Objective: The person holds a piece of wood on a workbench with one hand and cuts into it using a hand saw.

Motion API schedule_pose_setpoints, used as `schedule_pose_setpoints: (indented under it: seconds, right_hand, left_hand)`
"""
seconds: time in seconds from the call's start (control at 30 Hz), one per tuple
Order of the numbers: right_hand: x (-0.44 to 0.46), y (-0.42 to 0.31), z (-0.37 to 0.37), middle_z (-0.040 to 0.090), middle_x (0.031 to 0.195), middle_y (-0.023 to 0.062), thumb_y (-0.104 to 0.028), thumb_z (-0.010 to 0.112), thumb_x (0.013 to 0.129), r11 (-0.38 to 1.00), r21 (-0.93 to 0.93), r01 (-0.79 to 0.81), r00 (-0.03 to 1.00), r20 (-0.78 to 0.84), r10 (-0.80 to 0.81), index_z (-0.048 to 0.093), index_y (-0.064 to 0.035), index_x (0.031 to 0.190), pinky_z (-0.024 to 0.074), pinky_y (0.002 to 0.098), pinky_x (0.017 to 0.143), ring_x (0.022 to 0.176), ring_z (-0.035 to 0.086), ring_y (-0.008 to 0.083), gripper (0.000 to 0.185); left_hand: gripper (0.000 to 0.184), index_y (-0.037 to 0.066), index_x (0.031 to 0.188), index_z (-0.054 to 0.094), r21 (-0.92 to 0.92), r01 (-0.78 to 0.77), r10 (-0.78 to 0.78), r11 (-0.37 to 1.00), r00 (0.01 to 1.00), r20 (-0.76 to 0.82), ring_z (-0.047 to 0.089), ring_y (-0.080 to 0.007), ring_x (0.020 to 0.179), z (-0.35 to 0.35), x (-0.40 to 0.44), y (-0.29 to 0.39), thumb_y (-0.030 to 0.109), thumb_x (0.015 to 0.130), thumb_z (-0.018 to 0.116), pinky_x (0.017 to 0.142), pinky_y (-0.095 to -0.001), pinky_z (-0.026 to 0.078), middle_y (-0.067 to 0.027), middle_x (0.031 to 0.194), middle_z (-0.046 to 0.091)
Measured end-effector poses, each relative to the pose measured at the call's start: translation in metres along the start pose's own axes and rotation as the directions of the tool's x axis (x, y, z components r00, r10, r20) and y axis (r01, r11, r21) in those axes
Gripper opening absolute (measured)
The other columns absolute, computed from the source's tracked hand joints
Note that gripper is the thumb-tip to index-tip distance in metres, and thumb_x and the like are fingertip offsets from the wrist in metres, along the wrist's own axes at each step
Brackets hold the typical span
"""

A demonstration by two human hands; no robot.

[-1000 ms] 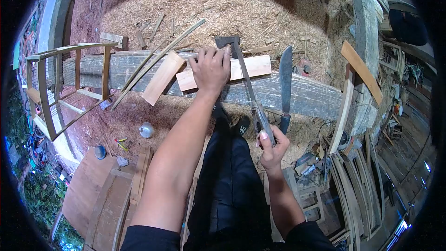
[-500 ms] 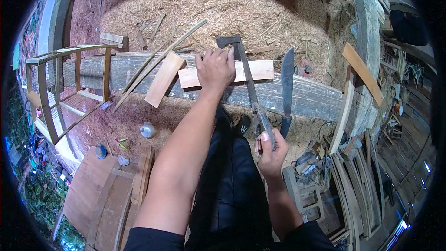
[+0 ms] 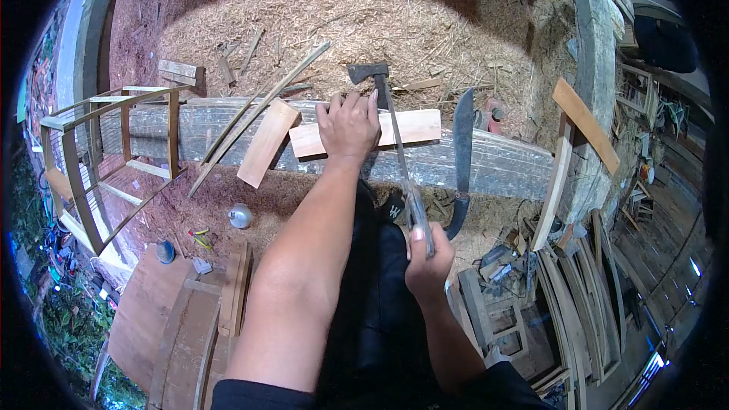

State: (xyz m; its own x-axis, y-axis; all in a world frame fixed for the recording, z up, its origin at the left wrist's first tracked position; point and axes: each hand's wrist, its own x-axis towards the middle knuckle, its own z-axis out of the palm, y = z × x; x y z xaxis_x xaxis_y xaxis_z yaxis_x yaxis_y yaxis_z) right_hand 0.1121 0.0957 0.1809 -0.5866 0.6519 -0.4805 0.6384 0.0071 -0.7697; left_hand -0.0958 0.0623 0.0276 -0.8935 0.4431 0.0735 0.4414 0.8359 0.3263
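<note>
A short pale board [image 3: 418, 127] lies across a weathered plank bench. My left hand [image 3: 349, 127] presses it from above, fingers bent toward its far edge and thumb apart. In my right hand [image 3: 430, 258], the fingers are wrapped round the handle of a handsaw [image 3: 405, 163]. Its narrow blade, seen almost edge-on, crosses over the board just right of my left hand; whether it has cut in cannot be made out. Beyond the board is a dark hatchet head [image 3: 367, 72], its handle mostly hidden. Another pale block [image 3: 268, 144] rests slantwise on the bench to the left.
A machete [image 3: 463, 144] lies across the bench [image 3: 509, 163] at the right. Thin wood strips [image 3: 262, 114] and an open wooden frame [image 3: 173, 133] are at the left. Wood shavings cover the ground. Curved timber pieces [image 3: 566, 311] lie low at the right.
The saw has turned more edge-on, and my right hand has come slightly nearer my body. My left hand keeps its place on the board. The whole view has shifted a little.
</note>
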Motion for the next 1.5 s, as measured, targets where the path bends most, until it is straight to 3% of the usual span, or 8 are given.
schedule_pose_setpoints:
  seconds: [0.27,0.6,0.67,0.8,0.83,1.0,1.07,1.5]
  right_hand:
    - [0.034,-0.03,0.01,0.04,0.058,-0.0003,-0.018,0.057,0.101,0.97,0.154,-0.189,0.981,-0.018,0.194,0.05,-0.0029,0.074,0.0334,0.0306,0.051,0.059,0.04,0.0068,0.032]
    - [0.008,0.003,0.001,0.038,0.06,-0.0013,-0.021,0.057,0.102,0.992,0.117,0.052,0.998,0.025,-0.055,0.044,-0.0047,0.07,0.0278,0.0297,0.051,0.057,0.036,0.0058,0.038]
    - [0.047,-0.01,0.021,0.039,0.061,-0.001,-0.023,0.057,0.102,0.944,0.285,-0.164,0.986,0.007,0.169,0.044,-0.0049,0.07,0.0281,0.0307,0.051,0.059,0.037,0.0062,0.039]
    - [0.003,0.014,0.004,0.041,0.06,-0.0035,-0.025,0.052,0.105,0.979,0.181,0.092,0.996,-0.024,-0.089,0.045,-0.006,0.067,0.0251,0.0263,0.05,0.054,0.036,0.0058,0.043]
    - [-0.021,0.016,-0.005,0.041,0.058,-0.0025,-0.024,0.052,0.105,0.98,0.181,-0.077,0.997,0.019,0.075,0.045,-0.006,0.067,0.0258,0.0259,0.049,0.052,0.037,0.0059,0.043]
    - [0.014,0.017,-0.003,0.042,0.06,-0.0018,-0.028,0.054,0.104,0.979,0.203,0.021,0.999,0.024,-0.027,0.044,-0.0039,0.069,0.0278,0.0294,0.052,0.058,0.039,0.0067,0.043]
    - [0.05,-0.002,0.012,0.042,0.062,-0.0031,-0.024,0.052,0.105,0.932,0.304,-0.198,0.98,0.08,0.182,0.047,-0.0033,0.071,0.0286,0.0288,0.053,0.059,0.038,0.0059,0.04]
    - [0.068,-0.026,0.001,0.041,0.058,-0.0056,-0.018,0.052,0.104,0.865,0.399,-0.306,0.952,0.099,0.291,0.053,-0.0028,0.07,0.0256,0.0256,0.049,0.054,0.036,0.004,0.038]
  left_hand:
    - [0.028,0.013,0.076,0.072,0.028,0.026,-0.027,0.999,0.999,0.032,0.064,-0.0233,0.085,0.001,0.002,-0.001,0.032,0.094,0.064,0.079,-0.0448,0.041,-0.0017,0.083,0.071]
    - [0.024,0.012,0.08,0.076,0.026,0.075,-0.075,0.997,0.997,0.035,0.063,-0.0245,0.087,0.001,0.007,0.0,0.029,0.092,0.065,0.079,-0.0438,0.04,-0.002,0.083,0.073]
    - [0.025,0.011,0.079,0.076,0.016,0.078,-0.078,0.997,0.996,0.044,0.063,-0.025,0.087,-0.002,0.004,0.002,0.029,0.092,0.064,0.079,-0.0441,0.039,-0.003,0.083,0.073]
    - [0.026,0.01,0.078,0.075,0.043,0.088,-0.091,0.995,0.994,0.054,0.064,-0.0257,0.087,0.0,0.004,0.001,0.029,0.092,0.064,0.079,-0.044,0.039,-0.0039,0.083,0.073]
    - [0.027,0.01,0.078,0.075,0.029,0.092,-0.093,0.995,0.993,0.066,0.064,-0.0261,0.087,0.0,0.005,0.002,0.029,0.092,0.064,0.079,-0.0442,0.039,-0.0042,0.083,0.073]
    - [0.028,0.01,0.077,0.075,0.025,0.115,-0.117,0.993,0.987,0.108,0.064,-0.0267,0.088,-0.002,0.007,0.003,0.029,0.093,0.062,0.08,-0.0444,0.04,-0.005,0.084,0.073]
    - [0.029,0.01,0.078,0.075,0.003,0.126,-0.125,0.992,0.985,0.12,0.064,-0.0269,0.088,-0.005,0.007,0.004,0.03,0.094,0.061,0.08,-0.045,0.04,-0.0054,0.085,0.073]
    - [0.023,0.013,0.081,0.075,0.001,0.064,-0.064,0.998,0.994,0.089,0.063,-0.028,0.087,-0.005,0.005,0.003,0.029,0.093,0.063,0.078,-0.0481,0.04,-0.0037,0.085,0.071]
